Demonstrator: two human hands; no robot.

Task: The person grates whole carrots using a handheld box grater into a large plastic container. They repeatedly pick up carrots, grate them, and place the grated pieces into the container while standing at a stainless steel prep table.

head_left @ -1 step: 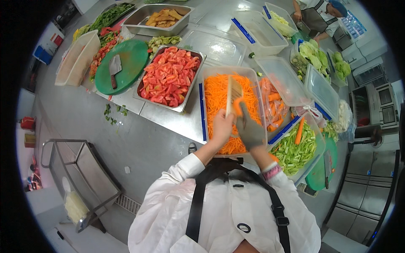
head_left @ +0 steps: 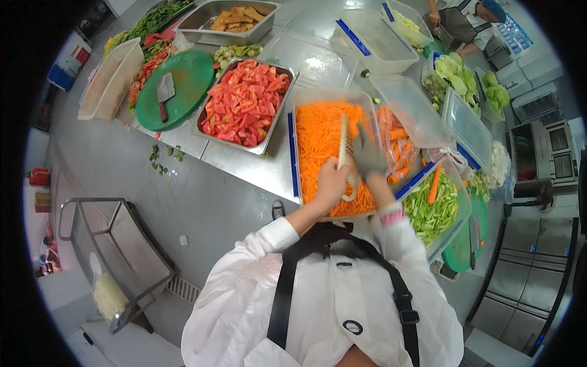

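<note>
A clear tub (head_left: 296, 150) with blue clips holds a heap of shredded carrot (head_left: 321, 131). Over the shreds, my left hand (head_left: 332, 182) grips a pale-framed hand grater (head_left: 343, 144), tilted nearly upright. My right hand (head_left: 370, 158), in a grey glove, is close to the grater's right side and smeared by motion. Whether a piece of carrot sits under its fingers is hidden. Right of the tub lie whole carrots (head_left: 400, 160) in a clear plastic bag. Beside them, a single carrot (head_left: 435, 185) rests on cut green vegetable pieces (head_left: 431, 214) in another clear tub.
Left stands a steel pan of chopped tomatoes (head_left: 244, 104); beyond it a cleaver (head_left: 164, 95) lies on a green board (head_left: 189, 79). Another knife (head_left: 474, 238) lies on a board at right. Clear lids (head_left: 413, 113) lean by the tubs. A co-worker's arm (head_left: 469, 49) shows far right.
My right hand has shifted right and slightly up from the grater, and the orange carrot piece at its fingertips no longer shows. The grater has turned more upright and moved a little right.
</note>
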